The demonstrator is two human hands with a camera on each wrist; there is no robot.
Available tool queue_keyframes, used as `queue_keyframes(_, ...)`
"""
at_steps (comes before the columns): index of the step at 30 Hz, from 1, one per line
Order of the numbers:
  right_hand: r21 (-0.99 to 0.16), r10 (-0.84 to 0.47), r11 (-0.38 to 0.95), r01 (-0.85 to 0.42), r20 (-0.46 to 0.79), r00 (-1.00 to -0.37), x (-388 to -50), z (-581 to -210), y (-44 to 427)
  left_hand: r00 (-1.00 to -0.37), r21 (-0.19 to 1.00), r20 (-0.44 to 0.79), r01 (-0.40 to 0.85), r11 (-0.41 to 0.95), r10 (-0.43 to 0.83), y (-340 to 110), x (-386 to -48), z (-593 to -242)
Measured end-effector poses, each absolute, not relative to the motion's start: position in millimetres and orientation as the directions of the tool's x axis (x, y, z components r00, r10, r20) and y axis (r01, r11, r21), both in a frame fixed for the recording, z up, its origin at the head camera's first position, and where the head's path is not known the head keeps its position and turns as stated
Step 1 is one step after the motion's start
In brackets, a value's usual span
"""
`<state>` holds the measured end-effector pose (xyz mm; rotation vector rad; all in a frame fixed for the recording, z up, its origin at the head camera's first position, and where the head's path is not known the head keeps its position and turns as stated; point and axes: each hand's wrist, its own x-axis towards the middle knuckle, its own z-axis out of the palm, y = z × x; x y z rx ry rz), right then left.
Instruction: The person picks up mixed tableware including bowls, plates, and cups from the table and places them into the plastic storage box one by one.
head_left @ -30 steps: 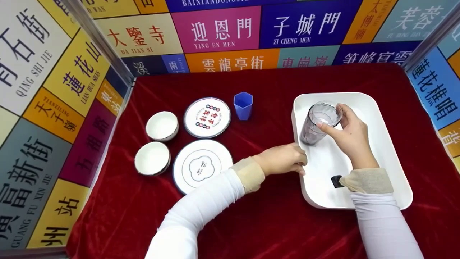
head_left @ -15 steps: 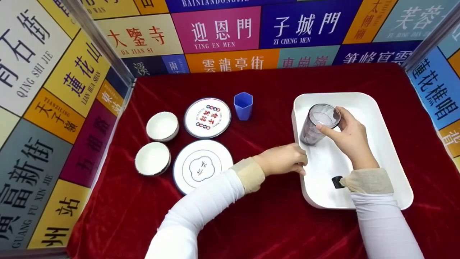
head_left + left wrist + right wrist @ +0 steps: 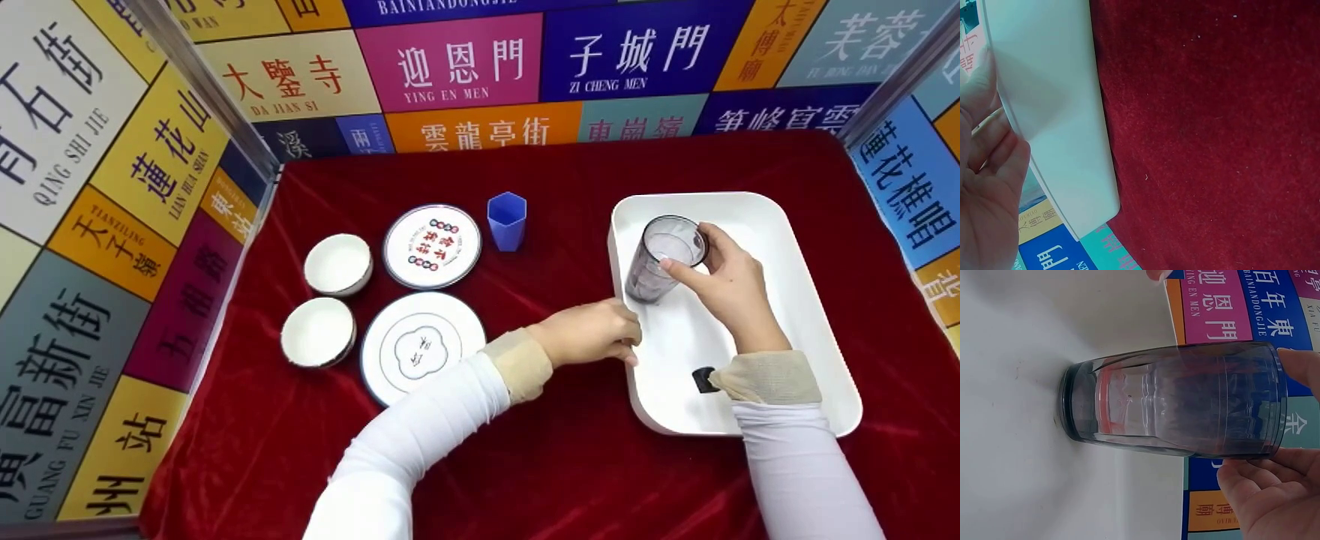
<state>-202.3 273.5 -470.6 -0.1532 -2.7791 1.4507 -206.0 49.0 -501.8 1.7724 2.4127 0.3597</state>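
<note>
A dark transparent glass [image 3: 651, 271] stands upright in the left part of the white tray [image 3: 799, 315]. My right hand [image 3: 731, 289] holds it near the rim, thumb on one side and fingers on the other; the right wrist view shows the glass [image 3: 1168, 405] between thumb and fingers, its base against the white surface. My left hand [image 3: 589, 331] grips the tray's left edge. In the left wrist view, the fingers of my left hand [image 3: 994, 163] curl over the rim of the tray wall [image 3: 1055, 101].
Two white bowls [image 3: 338, 264] sit at the left, beside a plate with red characters [image 3: 442, 262] and a larger plate [image 3: 397, 330] partly under my left sleeve. A blue hexagonal cup [image 3: 508, 225] stands behind on the red cloth [image 3: 540, 457]. A black piece [image 3: 703, 379] lies by my right cuff.
The rim of the glass has shifted slightly left and my right fingertips have moved a little with it. My left hand has stayed on the tray edge.
</note>
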Motion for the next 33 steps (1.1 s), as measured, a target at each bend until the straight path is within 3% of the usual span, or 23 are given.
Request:
queue_keyframes(19,-0.832,0.085,0.549,0.072,-0.031,-0.996,-202.2,-472.4,274.0,-0.31,0.295,0.045,0.912,0.284,0.95,47.4,-207.9,-503.3)
queue_keyframes(33,-0.858,0.091,0.506,0.085,-0.045,-0.995,-201.8,-476.3,275.6,-0.319,0.383,0.08,0.884,0.266,0.944,43.3,-208.0,-506.6)
